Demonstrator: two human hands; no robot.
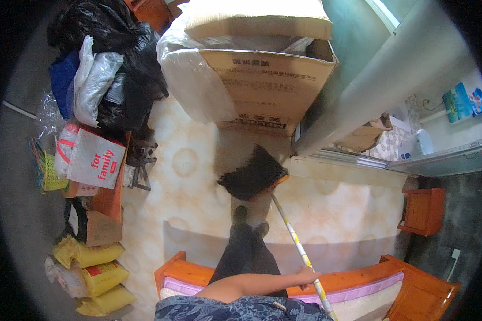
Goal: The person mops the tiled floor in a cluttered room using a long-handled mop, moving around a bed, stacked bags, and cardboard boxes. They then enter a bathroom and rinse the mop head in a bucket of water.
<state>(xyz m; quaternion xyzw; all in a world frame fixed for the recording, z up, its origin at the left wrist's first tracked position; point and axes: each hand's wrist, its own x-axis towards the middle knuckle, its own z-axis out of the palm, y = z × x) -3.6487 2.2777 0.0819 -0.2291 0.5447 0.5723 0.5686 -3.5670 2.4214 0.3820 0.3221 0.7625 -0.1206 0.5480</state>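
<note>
My left arm crosses my body to the right. My left hand (307, 277) is wrapped around the white and yellow patterned handle (292, 234) of a broom. The handle slants from the bottom edge up to the broom head (255, 174), whose wide black bristles fan out over the tiled floor ahead of my feet. Along one side of the head runs an orange strip. The bristles lie just short of a large open cardboard box (265, 90). My right hand is out of view.
Plastic sheeting (197, 84) drapes over the box. To the left stand black bags (132, 80), a printed paper bag (94, 156) and yellow sacks (104, 275). Behind my legs is a wooden bed frame or bench (345, 277). A small wooden cabinet (423, 211) and a sliding-door track (353, 159) are right.
</note>
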